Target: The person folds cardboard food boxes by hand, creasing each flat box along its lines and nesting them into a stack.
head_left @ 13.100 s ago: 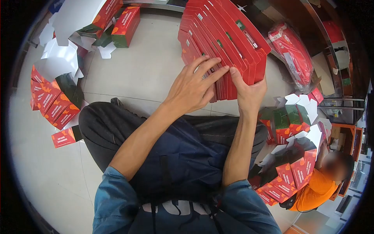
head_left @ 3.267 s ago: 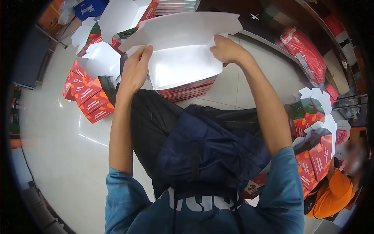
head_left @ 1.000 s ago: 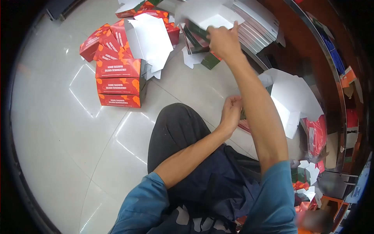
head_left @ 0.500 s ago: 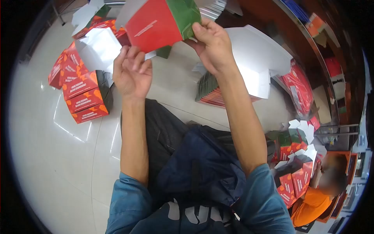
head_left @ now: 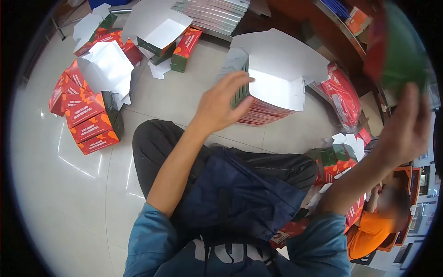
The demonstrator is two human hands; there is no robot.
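A stack of nested open boxes [head_left: 272,94], white inside with red and green outsides, stood on the tiled floor [head_left: 152,101] in front of the wearer's crossed legs [head_left: 157,143]. The left hand [head_left: 224,104] was at the stack's left side, thumb and fingers parted over its near corner; whether they touched it could not be told. Well to the right of the stack, the right hand [head_left: 406,134] was raised, its fingers gripping the lower edge of a blurred red and green box [head_left: 399,51]. Left of the stack sat a cluster of red boxes [head_left: 87,124]. Just right of it lay a plastic-wrapped red bundle [head_left: 342,97]. Farther right and nearer the wearer, a person in an orange shirt [head_left: 371,233] was partly visible.
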